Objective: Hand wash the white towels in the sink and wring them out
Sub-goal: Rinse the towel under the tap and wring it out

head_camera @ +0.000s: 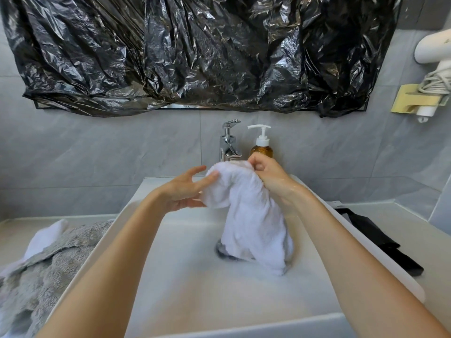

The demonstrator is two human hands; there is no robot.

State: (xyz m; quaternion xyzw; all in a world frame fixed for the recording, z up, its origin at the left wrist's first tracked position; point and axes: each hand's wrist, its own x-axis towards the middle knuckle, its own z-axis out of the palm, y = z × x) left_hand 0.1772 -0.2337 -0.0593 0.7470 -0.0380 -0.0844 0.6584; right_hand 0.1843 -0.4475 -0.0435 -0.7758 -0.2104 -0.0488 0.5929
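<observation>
White towel (246, 211): held over the sink (185, 284), long axis hanging toward 6 o'clock; top edge pinched by right hand (266, 176); left hand (185, 191) spread, touching at 9 o'clock.

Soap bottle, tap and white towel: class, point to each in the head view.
soap bottle (261, 151), head view, on its amber body.
tap (228, 145), head view, on its chrome body.
white towel (253, 215), head view, on its hanging middle.

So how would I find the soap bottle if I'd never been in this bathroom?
Look at the white sink under the black plastic sheet. Behind it stands the shiny tap, and just right of that is the soap bottle. It alone is amber-brown with a white pump.
</observation>
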